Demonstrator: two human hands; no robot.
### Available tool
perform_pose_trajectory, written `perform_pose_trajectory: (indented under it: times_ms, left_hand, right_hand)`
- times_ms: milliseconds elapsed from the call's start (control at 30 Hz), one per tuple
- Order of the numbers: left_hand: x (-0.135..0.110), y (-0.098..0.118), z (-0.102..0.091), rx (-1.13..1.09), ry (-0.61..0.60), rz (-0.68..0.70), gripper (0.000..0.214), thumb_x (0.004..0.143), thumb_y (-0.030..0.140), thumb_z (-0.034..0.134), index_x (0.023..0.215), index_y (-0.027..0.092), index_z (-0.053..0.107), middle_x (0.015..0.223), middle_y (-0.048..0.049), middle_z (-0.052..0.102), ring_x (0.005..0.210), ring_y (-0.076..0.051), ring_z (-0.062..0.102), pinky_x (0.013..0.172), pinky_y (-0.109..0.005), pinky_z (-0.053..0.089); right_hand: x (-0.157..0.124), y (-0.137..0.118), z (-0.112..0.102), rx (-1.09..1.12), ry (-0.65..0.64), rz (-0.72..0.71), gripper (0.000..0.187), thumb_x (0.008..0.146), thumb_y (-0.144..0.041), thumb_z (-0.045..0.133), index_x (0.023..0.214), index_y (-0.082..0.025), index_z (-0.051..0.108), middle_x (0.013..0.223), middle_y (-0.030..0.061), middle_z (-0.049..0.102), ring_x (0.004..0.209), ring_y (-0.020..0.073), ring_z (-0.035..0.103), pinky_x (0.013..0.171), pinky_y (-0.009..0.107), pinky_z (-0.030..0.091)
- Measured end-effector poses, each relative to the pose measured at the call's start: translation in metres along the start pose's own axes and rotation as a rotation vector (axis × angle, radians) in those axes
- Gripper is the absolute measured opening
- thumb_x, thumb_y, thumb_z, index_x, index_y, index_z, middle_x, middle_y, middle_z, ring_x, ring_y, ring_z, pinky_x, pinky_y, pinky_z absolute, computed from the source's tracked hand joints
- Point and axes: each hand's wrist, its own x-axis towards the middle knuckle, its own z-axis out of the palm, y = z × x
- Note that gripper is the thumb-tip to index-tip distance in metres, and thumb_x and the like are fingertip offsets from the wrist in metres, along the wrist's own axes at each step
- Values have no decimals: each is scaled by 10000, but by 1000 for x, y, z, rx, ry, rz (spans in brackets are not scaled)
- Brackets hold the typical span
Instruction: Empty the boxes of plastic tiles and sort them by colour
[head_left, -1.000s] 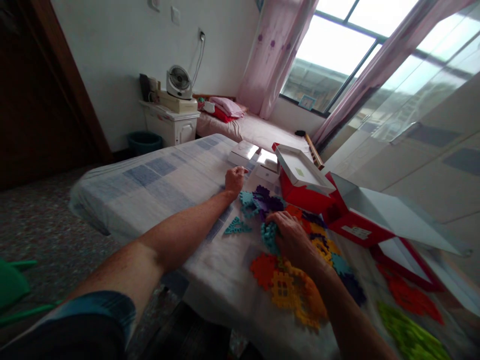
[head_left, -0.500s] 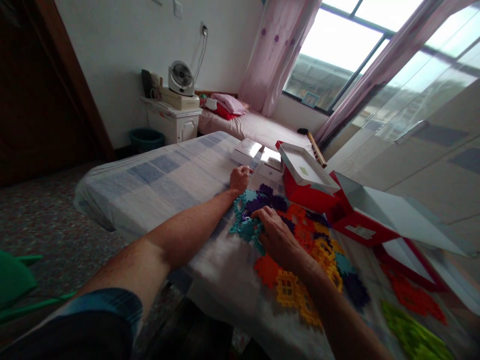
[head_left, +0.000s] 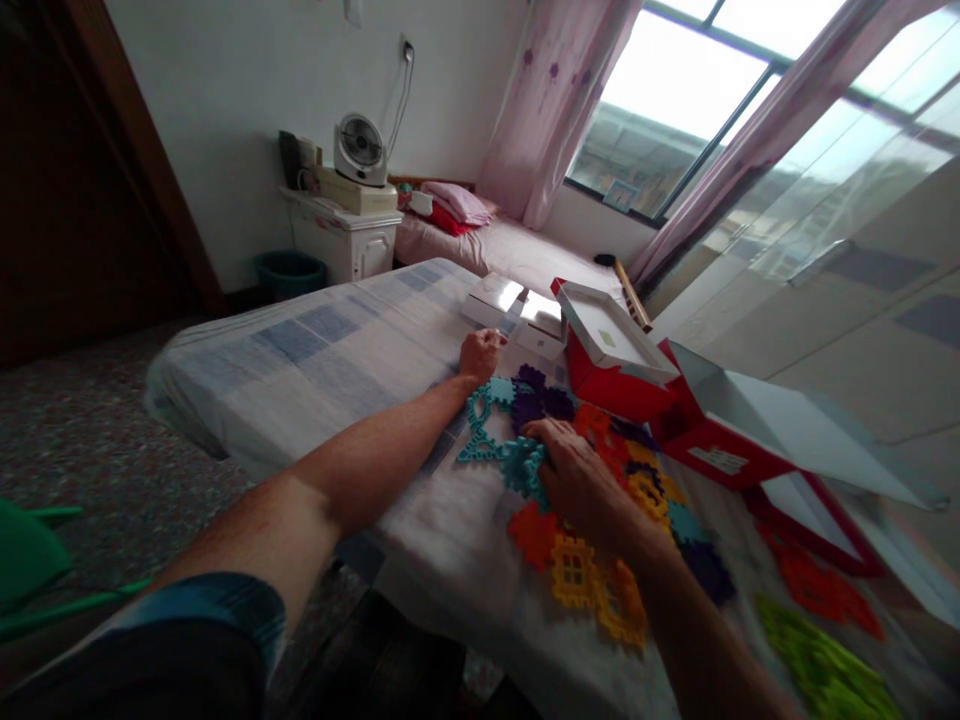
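Observation:
My right hand [head_left: 568, 460] is closed on a teal interlocking plastic piece [head_left: 523, 466] with notched edges, over the tabletop. Just left of it lie more teal pieces [head_left: 480, 440], one of them triangular and open in the middle. Beyond, my left hand [head_left: 481, 354] rests on the cloth beside a white box [head_left: 535, 341], its fingers curled in; whatever is in them, if anything, is hidden. Purple pieces [head_left: 531, 392] lie between the hands and the boxes. Orange pieces [head_left: 534, 535] and yellow pieces [head_left: 572, 572] spread below and around my right forearm.
Red boxes [head_left: 626, 385] line the table's right side, one with a white tray [head_left: 611, 335] on top. Green pieces [head_left: 825, 660] and red pieces [head_left: 821, 590] lie at the lower right. A checked cloth [head_left: 315, 375] covers the table. A green chair [head_left: 34, 565] stands at left.
My right hand has shifted slightly right and nearer me with the teal piece, uncovering the triangular teal piece and some purple ones. My left hand has stayed almost in place.

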Motion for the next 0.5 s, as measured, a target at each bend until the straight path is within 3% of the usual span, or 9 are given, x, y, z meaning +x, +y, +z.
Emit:
perform_pose_trajectory:
  times_ms: [100,333,500]
  left_hand:
    - [0,-1,-1,11,-3,13,376,841,296,380,756,140,710,797,-84,723,785,-190,640,752,-273,459]
    - [-1,-1,0,24,-9,23,378,845,303,376,751,148,708,782,-74,722,768,-185,637,744,-268,455]
    - [-1,0,0,17,-12,17,368,842,286,382,755,143,710,801,-81,723,787,-184,639,755,-267,451]
  right_hand:
    - [13,-16,17,37,-18,-81,175,819,-148,377,948,-178,492,1080,94,553,1038,212,461,885,351,327]
    - [22,-18,35,69,-4,-25,112,819,-187,443,921,-181,490,973,72,550,934,210,460,833,352,347]
    - [16,-17,37,232,28,-29,315,775,-159,492,1088,-177,459,1015,58,546,935,186,474,853,343,360]
